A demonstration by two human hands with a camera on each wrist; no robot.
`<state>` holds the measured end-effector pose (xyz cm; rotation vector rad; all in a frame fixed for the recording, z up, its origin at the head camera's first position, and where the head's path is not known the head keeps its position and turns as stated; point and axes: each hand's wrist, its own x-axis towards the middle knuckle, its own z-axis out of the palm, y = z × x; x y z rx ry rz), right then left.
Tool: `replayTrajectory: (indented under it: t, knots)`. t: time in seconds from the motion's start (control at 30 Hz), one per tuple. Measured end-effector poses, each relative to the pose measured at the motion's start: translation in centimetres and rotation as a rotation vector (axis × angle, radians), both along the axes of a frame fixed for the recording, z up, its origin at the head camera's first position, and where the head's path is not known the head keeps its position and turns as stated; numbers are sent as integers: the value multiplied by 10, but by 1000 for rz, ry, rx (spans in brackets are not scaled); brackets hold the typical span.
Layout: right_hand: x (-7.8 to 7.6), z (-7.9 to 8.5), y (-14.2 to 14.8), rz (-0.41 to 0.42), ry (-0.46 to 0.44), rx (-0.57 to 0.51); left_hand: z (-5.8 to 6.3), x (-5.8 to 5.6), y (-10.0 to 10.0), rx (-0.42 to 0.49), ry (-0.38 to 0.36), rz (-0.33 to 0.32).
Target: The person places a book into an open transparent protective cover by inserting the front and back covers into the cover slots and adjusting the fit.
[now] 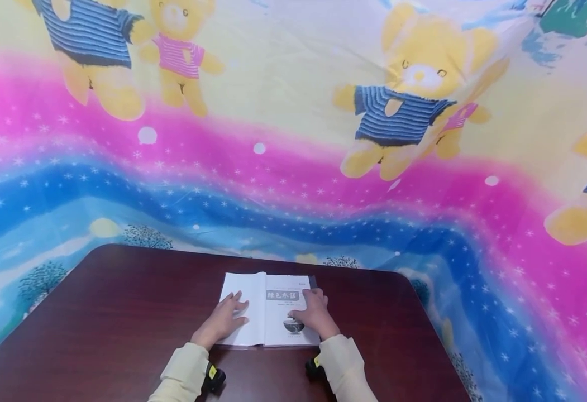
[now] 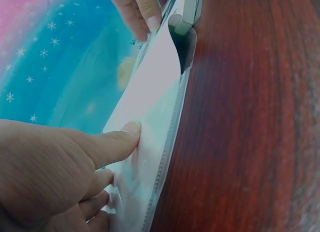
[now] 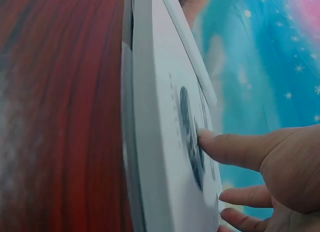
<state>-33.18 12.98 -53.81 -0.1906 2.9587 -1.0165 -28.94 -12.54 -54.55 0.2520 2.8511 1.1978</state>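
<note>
At the back and down the sides: one printed cloth backdrop (image 1: 273, 139), bears in striped tops over pink and blue bands with snowflakes.

Before it: one dark red-brown wood-grain table (image 1: 97, 312), far corners rounded.

On the table, toward its far edge: one open book (image 1: 261, 312), spread longer from side to side, fold running near to far. Placed directly beneath both hands, the left hand (image 1: 223, 318) over the left side, the right hand (image 1: 318, 312) over the right, fold between them; neither plainly nearer. Left side white and blank, its sheet bowed up toward the fold over a dark hollow. Right side a title page (image 1: 273, 329) upon a thick page block (image 3: 146, 117); judged open near the front. Clear plastic cover (image 2: 167, 142), ribbed along its edge.

Sleeves, two, pale cream: left sleeve (image 1: 182, 368), right sleeve (image 1: 346, 363).

Left hand: fingers spread, thumb resting on the blank side, no pinch seen. Right hand: thumb extended onto the title page, fingers toward the outer edge, nothing plainly gripped.

Wrist devices, two, black with yellow: left device (image 1: 215, 381), right device (image 1: 315, 368).

Title band (image 1: 282, 295), grey, Chinese characters.

Printed bowl (image 1: 294, 326), dark, by the right thumb.
</note>
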Motion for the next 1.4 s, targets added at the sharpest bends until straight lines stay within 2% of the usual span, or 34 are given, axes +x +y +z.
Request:
replayTrajectory:
  t: [0.33,0.67,1.03,1.2,1.4]
  knots:
    - [2,4,9,-74,-27,-20,-2,-1,-1,4,11,-11]
    - [-2,12,7,-122,-127,-21,0,0,-1,12,2,-14]
    - [-5,15,6,-156,-122,13,0,1,-1,30,25,-22]
    - [-4,13,8,-135,-114,-56,-2,2,-2,31,28,-22]
    - [-6,10,16,-98,-162,-124,-3,1,-2,48,29,-18]
